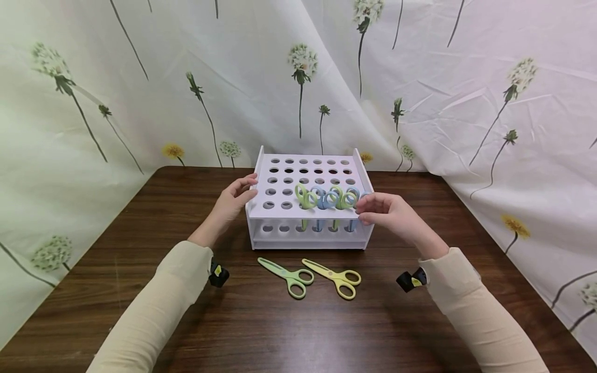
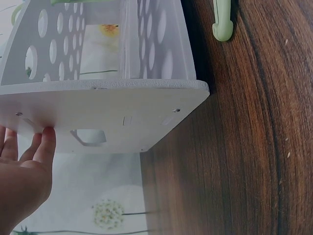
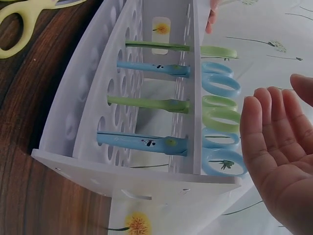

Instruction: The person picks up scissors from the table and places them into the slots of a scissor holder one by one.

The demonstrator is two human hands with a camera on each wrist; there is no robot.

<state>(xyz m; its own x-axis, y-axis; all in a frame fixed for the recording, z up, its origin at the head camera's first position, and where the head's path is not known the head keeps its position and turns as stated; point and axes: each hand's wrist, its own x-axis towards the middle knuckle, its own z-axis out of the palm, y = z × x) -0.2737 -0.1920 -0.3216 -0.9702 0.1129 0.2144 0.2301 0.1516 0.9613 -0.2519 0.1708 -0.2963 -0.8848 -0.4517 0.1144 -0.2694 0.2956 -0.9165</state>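
A white rack (image 1: 275,214) with rows of round holes stands on the table. Upright in its front row are two pairs of green scissors (image 3: 166,105) and two pairs of blue scissors (image 3: 166,142), handles above the top shelf. My left hand (image 1: 233,197) rests its fingertips on the rack's left side panel, fingers fairly straight. By the front right corner, my right hand (image 1: 389,212) is beside the rightmost blue handles, palm facing them and nothing gripped. In front of the rack lie loose green scissors (image 1: 281,271) and yellow scissors (image 1: 328,273).
The dark wooden table (image 1: 298,336) reaches to a white cloth backdrop (image 1: 261,93) printed with dandelions, close behind the rack. Black straps with cameras are worn at both wrists, below cream sleeves (image 1: 158,295).
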